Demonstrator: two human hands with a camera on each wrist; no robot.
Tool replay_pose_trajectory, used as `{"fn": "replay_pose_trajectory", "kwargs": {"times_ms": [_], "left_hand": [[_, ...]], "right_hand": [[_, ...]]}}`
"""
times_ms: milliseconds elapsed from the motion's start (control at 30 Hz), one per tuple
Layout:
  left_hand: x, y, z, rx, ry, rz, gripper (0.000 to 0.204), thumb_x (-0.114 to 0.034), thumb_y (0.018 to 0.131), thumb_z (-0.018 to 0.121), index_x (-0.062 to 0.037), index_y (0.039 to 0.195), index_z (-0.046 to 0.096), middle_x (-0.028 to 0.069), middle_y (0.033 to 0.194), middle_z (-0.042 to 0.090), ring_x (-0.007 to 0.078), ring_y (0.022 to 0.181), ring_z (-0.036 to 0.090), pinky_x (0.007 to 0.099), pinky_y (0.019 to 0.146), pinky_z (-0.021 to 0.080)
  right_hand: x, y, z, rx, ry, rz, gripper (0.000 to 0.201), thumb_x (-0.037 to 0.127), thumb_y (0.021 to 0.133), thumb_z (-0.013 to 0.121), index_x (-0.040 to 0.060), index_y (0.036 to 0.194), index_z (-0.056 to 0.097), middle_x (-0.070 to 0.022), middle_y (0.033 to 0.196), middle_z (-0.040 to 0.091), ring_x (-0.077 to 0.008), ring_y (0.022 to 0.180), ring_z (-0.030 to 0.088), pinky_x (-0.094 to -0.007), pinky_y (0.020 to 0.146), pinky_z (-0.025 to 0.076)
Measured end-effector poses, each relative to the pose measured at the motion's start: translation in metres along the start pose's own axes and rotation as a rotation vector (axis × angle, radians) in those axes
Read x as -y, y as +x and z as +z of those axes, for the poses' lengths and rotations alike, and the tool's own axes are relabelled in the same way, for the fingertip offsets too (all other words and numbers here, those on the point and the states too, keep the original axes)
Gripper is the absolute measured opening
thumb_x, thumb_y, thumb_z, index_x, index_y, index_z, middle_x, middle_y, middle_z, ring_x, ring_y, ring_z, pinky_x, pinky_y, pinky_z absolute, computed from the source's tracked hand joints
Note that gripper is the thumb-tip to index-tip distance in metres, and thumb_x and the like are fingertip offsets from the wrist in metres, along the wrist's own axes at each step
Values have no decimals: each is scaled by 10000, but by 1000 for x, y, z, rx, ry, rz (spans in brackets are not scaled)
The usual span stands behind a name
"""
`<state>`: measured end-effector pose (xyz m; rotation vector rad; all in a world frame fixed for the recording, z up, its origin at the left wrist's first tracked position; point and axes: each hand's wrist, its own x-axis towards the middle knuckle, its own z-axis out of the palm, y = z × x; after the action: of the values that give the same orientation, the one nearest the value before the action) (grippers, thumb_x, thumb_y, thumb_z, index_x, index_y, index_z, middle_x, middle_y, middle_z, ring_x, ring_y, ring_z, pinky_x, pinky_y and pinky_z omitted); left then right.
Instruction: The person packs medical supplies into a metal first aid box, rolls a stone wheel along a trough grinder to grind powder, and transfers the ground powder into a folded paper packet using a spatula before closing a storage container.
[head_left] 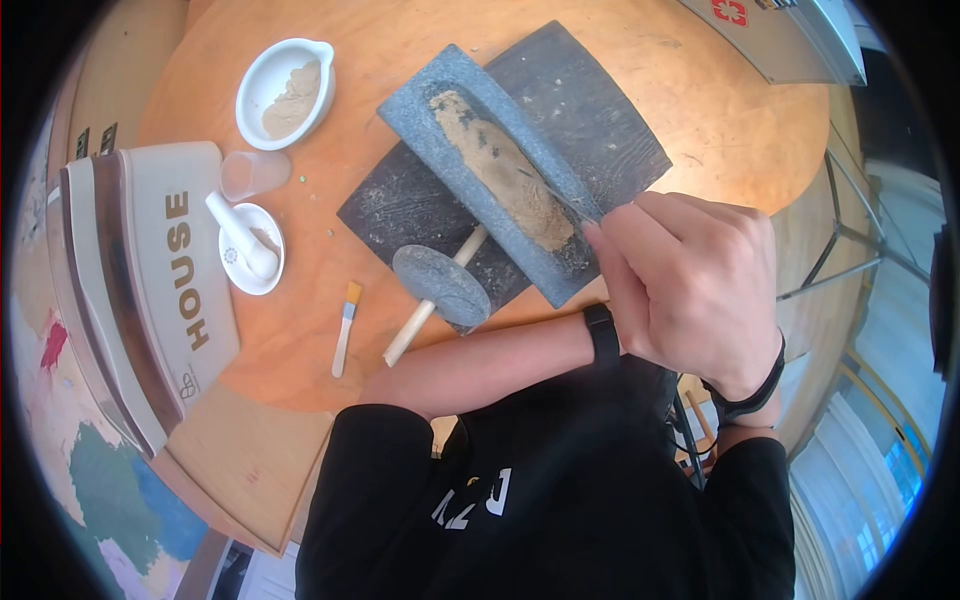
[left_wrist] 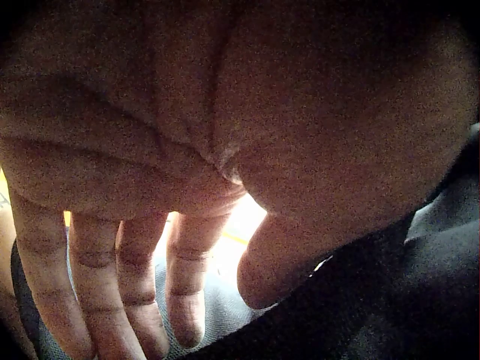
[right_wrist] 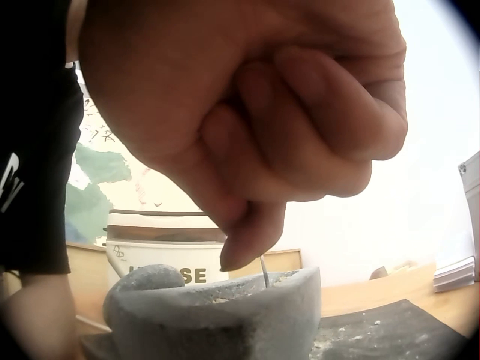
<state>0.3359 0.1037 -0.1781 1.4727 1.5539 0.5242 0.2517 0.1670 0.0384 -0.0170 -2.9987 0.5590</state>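
My right hand (head_left: 690,285) pinches a thin metal tool (right_wrist: 264,271) between thumb and fingers, the other fingers curled into the palm. The tool's far end reaches down into a long grey stone grinding trough (head_left: 425,85). Tan powder (head_left: 500,165) lies along the hollow of the trough, which stands on a dark board (head_left: 590,95). My left hand (left_wrist: 150,180) hangs with its fingers loosely extended and nothing in the palm, close to dark cloth. In the head view it is hidden behind the right hand; only the forearm and wristband show.
A stone grinding wheel (head_left: 440,285) with a wooden axle leans beside the trough. Left of it lie a small brush (head_left: 346,328), a white dish (head_left: 235,275) with a pestle (head_left: 245,242), a plastic cup (head_left: 255,175) and a white bowl (head_left: 250,85) of powder. A HOUSE-marked appliance (head_left: 165,220) borders the left.
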Motion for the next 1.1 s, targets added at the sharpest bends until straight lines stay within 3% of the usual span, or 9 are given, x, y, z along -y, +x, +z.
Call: {"fn": "replay_pose_trajectory", "kwargs": {"times_ms": [367,433,567,700,867,1000,1100], "left_hand": [[1,3,6,-13,-49,1,313,-82,823,605,68,1083,696,222,1138,663,344,1088,637,434,954,486],[1,3,7,-16,-58,2,312,-81,822,606,68,1081,696,222,1137,663,344,1087,637,433,954,486],[2,3,9,-20,-70,2,311,-80,821,606,68,1079,696,222,1135,663,344,1086,637,432,954,486],[3,4,10,-30,-92,0,309,-79,820,606,68,1076,697,221,1134,663,343,1085,637,432,953,486],[3,8,13,-38,-119,4,307,-77,818,607,68,1073,697,221,1132,663,343,1084,637,431,953,486],[5,6,15,-36,-129,1,305,-76,817,607,68,1070,698,221,1130,663,343,1083,638,430,953,486],[6,6,17,-41,-147,-3,304,-75,816,608,68,1068,698,221,1129,663,343,1083,638,429,953,486]], "right_hand": [[6,-8,-4,12,84,41,238,50,729,707,66,614,499,-69,562,481,-272,495,534,-369,443,394],[5,-7,-2,79,67,4,226,50,734,706,66,622,510,-66,562,484,-275,495,534,-370,446,395],[-2,2,9,-18,-25,28,214,57,735,712,61,640,521,-64,557,474,-286,492,525,-377,446,391],[-2,-4,-14,-15,31,37,216,53,736,707,61,631,518,-64,553,466,-278,486,518,-376,444,388],[2,-13,-24,177,26,-1,216,45,711,696,61,610,506,-68,558,465,-262,483,518,-367,443,392],[-3,-2,0,52,0,-20,225,55,699,703,68,606,498,-65,563,470,-266,498,530,-371,445,395],[-1,-1,-11,52,6,-6,219,57,700,712,64,615,510,-65,565,480,-277,503,534,-373,446,391]]}}
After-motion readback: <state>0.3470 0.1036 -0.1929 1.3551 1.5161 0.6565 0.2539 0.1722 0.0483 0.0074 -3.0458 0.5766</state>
